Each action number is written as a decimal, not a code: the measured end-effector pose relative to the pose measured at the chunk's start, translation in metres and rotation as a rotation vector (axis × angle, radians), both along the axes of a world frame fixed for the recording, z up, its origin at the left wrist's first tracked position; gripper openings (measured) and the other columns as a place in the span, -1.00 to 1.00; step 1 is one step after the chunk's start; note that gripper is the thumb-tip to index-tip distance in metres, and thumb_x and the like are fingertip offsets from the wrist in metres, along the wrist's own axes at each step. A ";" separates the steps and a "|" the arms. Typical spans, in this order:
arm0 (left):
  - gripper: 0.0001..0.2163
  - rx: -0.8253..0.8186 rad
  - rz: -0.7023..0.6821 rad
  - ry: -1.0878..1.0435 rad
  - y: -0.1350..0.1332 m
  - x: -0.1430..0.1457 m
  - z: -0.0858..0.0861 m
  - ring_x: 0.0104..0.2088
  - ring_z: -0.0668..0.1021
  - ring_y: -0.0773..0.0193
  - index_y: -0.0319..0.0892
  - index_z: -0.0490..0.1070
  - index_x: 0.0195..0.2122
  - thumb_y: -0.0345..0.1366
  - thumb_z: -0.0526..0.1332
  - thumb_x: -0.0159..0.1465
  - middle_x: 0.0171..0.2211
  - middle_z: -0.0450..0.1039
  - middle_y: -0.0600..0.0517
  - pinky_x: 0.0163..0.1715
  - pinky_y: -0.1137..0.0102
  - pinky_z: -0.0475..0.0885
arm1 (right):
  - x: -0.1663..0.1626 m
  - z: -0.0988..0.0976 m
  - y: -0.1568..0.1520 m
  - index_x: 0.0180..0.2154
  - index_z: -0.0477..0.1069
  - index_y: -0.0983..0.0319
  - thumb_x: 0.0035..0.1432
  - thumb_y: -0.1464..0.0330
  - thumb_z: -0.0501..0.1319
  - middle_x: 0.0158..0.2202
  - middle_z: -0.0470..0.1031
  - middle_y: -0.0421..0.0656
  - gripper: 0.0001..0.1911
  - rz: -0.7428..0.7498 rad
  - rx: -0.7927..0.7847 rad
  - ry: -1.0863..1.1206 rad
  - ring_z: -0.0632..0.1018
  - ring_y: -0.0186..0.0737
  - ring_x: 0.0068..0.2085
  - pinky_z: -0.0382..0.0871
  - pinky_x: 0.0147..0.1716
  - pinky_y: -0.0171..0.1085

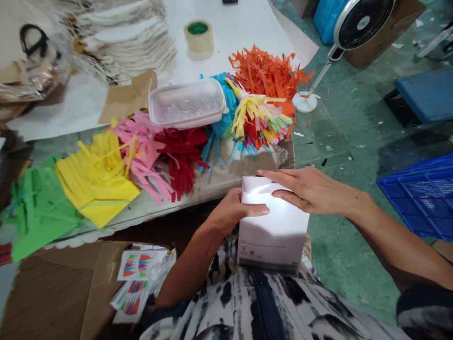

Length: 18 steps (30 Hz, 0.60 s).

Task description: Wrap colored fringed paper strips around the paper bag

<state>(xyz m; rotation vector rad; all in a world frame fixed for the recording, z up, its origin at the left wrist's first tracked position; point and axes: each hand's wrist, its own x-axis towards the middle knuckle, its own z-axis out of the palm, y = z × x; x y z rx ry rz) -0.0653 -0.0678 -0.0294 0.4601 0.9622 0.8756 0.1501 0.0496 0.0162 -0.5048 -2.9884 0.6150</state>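
A small white carton box (272,231) stands on my lap. My left hand (231,210) grips its left side, thumb lying across the front near the top. My right hand (311,189) rests flat on the top of the box, fingers stretched out and pressing the flap down. Just beyond the box, a multicoloured paper tassel (260,118) lies at the table's near edge.
Fringed paper in green (35,212), yellow (97,174), pink (143,141), red (182,156) and orange (265,71) covers the table. A clear plastic tub (187,101) and a tape roll (198,35) sit behind. A fan (354,23) and blue crate (421,196) stand on the floor at right. Printed stickers (134,278) lie lower left.
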 end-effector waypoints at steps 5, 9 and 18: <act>-0.49 0.003 0.020 0.019 -0.001 0.004 -0.001 -0.24 0.70 0.02 -0.30 0.66 -0.06 -0.23 0.61 -0.04 -0.16 0.70 -0.16 -0.15 0.26 0.56 | 0.003 -0.004 0.003 0.49 0.10 0.18 0.54 0.17 0.02 0.22 0.55 0.09 -0.40 -0.004 -0.082 0.023 0.68 0.03 0.00 0.56 -0.11 -0.09; -0.54 -0.016 0.028 0.031 -0.001 0.005 -0.001 -0.28 0.69 0.07 -0.29 0.67 -0.11 -0.25 0.61 -0.04 -0.21 0.70 -0.12 -0.18 0.30 0.55 | 0.004 -0.003 0.007 0.47 0.16 0.17 0.55 0.20 0.02 0.28 0.51 0.06 -0.43 0.011 -0.091 0.044 0.68 0.02 0.04 0.55 -0.08 -0.10; -0.46 -0.022 -0.059 0.006 -0.016 -0.001 -0.011 -0.20 0.69 0.02 -0.28 0.67 -0.09 -0.27 0.64 -0.13 -0.18 0.70 -0.13 -0.09 0.24 0.56 | 0.006 -0.001 0.011 0.47 0.17 0.12 0.53 0.23 0.05 0.29 0.51 -0.01 -0.44 0.006 -0.168 0.096 0.67 -0.07 0.07 0.55 -0.02 -0.15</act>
